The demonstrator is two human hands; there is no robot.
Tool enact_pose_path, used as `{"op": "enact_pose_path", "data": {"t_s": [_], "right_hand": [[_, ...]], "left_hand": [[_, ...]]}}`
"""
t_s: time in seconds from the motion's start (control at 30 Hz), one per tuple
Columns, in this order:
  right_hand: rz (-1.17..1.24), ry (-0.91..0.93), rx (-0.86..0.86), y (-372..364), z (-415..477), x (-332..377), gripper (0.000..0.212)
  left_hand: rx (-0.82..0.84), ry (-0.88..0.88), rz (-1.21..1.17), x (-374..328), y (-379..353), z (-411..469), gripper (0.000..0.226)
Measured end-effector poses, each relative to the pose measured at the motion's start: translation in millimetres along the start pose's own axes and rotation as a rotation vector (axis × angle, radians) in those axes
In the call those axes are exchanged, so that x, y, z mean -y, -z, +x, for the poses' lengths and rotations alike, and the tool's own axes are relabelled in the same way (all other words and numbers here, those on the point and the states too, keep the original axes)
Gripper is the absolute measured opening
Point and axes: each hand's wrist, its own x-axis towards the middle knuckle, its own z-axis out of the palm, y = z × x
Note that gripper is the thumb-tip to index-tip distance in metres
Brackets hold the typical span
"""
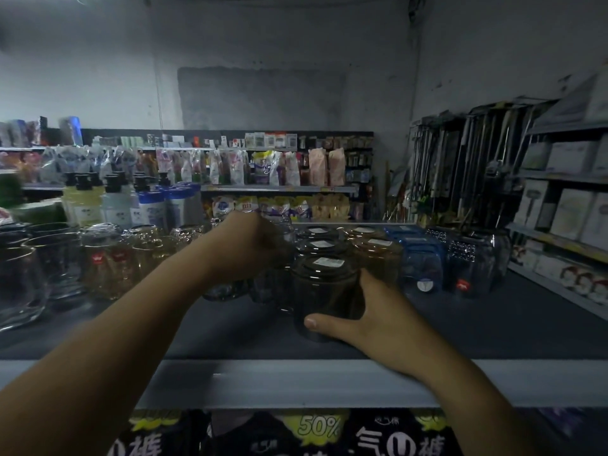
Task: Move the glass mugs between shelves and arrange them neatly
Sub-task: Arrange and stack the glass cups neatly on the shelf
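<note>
A dark smoky glass mug (324, 291) stands upside down near the front of the top shelf (296, 381), a white label on its upturned base. My right hand (365, 319) wraps its lower part, thumb across the front. Further back and to the left, my left hand (255, 250) closes over the top of another glass mug (279, 271), which is largely hidden by the fingers. Behind these, more dark mugs (320, 245) and amber mugs (378, 255) stand in rows. Clear glasses (105, 261) line the shelf's left side.
Blue-tinted glasses (421, 268) and dark jars (477, 261) stand right of the amber mugs. Large clear glasses (19, 278) sit at the far left. Packaged goods (296, 432) hang below the shelf edge. White boxes (572, 212) fill a side rack at right. Shelves of bottles and pouches lie beyond.
</note>
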Motion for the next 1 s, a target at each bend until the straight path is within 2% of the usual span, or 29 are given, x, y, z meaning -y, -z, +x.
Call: {"op": "enact_pose_path", "data": {"t_s": [0.2, 0.33, 0.5, 0.57, 0.67, 0.73, 0.83, 1.0], "right_hand": [[-0.022, 0.022, 0.013, -1, 0, 0, 0.074], [-0.006, -0.009, 0.036, -1, 2, -2, 0.086], [0.101, -0.074, 0.032, 6, -3, 7, 0.078], [0.057, -0.051, -0.12, 8, 1, 11, 0.086], [0.008, 0.096, -0.301, 10, 19, 27, 0.069], [0.03, 0.144, -0.296, 12, 37, 43, 0.066], [0.196, 0.122, -0.176, 14, 65, 69, 0.081], [0.442, 0.139, -0.13, 16, 93, 97, 0.079]], "left_hand": [[-0.054, -0.033, -0.013, 0, 4, -6, 0.028], [-0.117, -0.072, -0.073, -4, 18, -11, 0.023], [-0.259, -0.061, -0.23, 2, 34, -26, 0.021], [-0.314, 0.02, -0.453, 9, 36, -31, 0.026], [-0.37, 0.152, -0.895, 9, 32, -40, 0.028], [-0.379, 0.226, -1.132, 4, 31, -43, 0.029], [-0.347, 0.3, -1.481, -5, 31, -44, 0.035], [-0.305, 0.303, -1.854, -14, 29, -46, 0.038]]}}
